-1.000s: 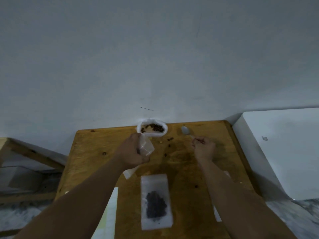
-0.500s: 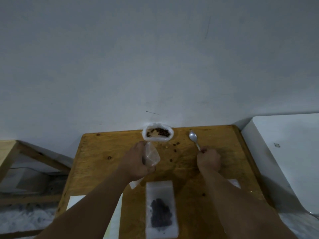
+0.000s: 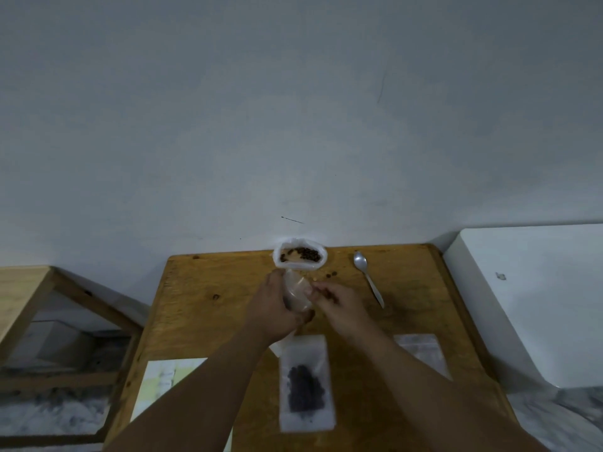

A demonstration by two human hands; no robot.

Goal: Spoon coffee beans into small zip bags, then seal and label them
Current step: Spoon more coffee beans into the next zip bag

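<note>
My left hand (image 3: 272, 313) grips a small clear zip bag (image 3: 296, 293) upright over the wooden table (image 3: 208, 308). My right hand (image 3: 337, 301) is at the bag's mouth, its fingertips pinching the rim. A white plastic bag of coffee beans (image 3: 300, 255) stands open at the table's far edge. The metal spoon (image 3: 368, 277) lies alone on the table to the right. A filled zip bag with dark beans (image 3: 306, 383) lies flat near me.
A few loose beans (image 3: 329, 275) are scattered by the bean bag. A sheet of labels (image 3: 163, 383) lies front left, and empty zip bags (image 3: 422, 352) lie at the right. A white box (image 3: 535, 298) flanks the table's right side, a wooden frame (image 3: 42, 305) its left.
My right hand let go of the spoon, which now lies on the table, and moved left to the zip bag's mouth. The left hand kept holding the bag.
</note>
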